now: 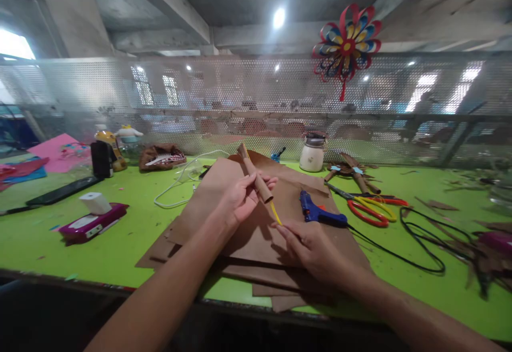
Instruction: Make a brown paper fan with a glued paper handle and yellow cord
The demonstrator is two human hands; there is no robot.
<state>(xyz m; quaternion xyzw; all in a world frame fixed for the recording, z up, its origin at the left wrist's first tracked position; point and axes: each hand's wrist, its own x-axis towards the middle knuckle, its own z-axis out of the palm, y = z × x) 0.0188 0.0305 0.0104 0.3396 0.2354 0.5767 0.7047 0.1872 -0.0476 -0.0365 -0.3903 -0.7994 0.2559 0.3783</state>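
Note:
Between the thumb and fingers of my left hand (246, 196) is a rolled brown paper tube (263, 189), tilted with its open end toward me. A thin yellow strip (276, 213) comes out of the tube's near end. My right hand (304, 242) pinches the lower end of that strip. Both hands are above a stack of brown paper sheets (240, 234). To the right of the tube, a blue glue gun (320, 212) lies on the paper. What is inside the tube is hidden.
Scissors with red and yellow handles (372, 209) and a black cable (424, 266) lie to the right. A white jar (312, 153) stands at the back. At left are a purple power strip (94, 223) and a black phone (64, 191). A perforated screen (240, 96) borders the green table (140, 245).

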